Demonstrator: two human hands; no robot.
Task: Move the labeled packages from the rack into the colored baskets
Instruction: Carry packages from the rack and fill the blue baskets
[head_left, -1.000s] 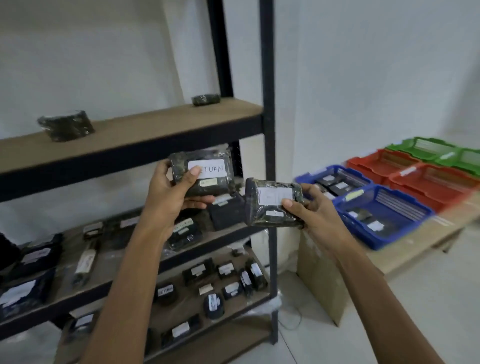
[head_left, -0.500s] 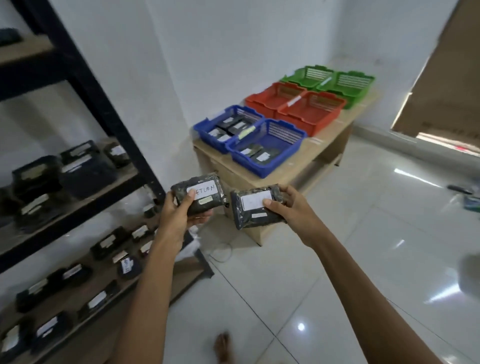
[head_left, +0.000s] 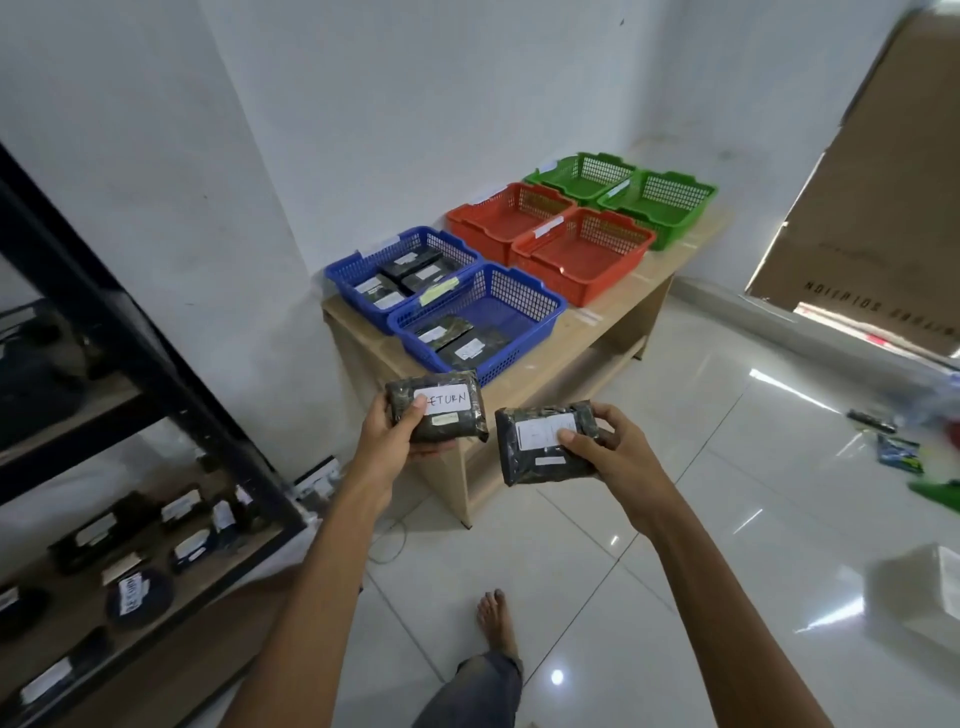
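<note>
My left hand (head_left: 390, 441) grips a dark wrapped package (head_left: 441, 408) whose white label reads RETURN. My right hand (head_left: 610, 448) grips a second dark package (head_left: 535, 447); its white label is too faint to read. Both are held in the air in front of a low wooden table (head_left: 597, 332). On the table stand two blue baskets (head_left: 524, 299) with several labeled packages inside, two red baskets (head_left: 582, 257) and two green baskets (head_left: 660, 202). The black rack (head_left: 156, 364) with more labeled packages (head_left: 140, 592) is at the left.
White walls meet in a corner behind the table. The tiled floor is glossy, with my bare foot (head_left: 496, 621) below. Loose coloured items (head_left: 904, 452) lie on the floor at the right, next to a white box (head_left: 924, 587). A brown board (head_left: 872, 208) leans at the far right.
The view has swung away from the rack toward the basket table. Both hands have carried their packages along and now hold them lower, closer to the near blue basket.
</note>
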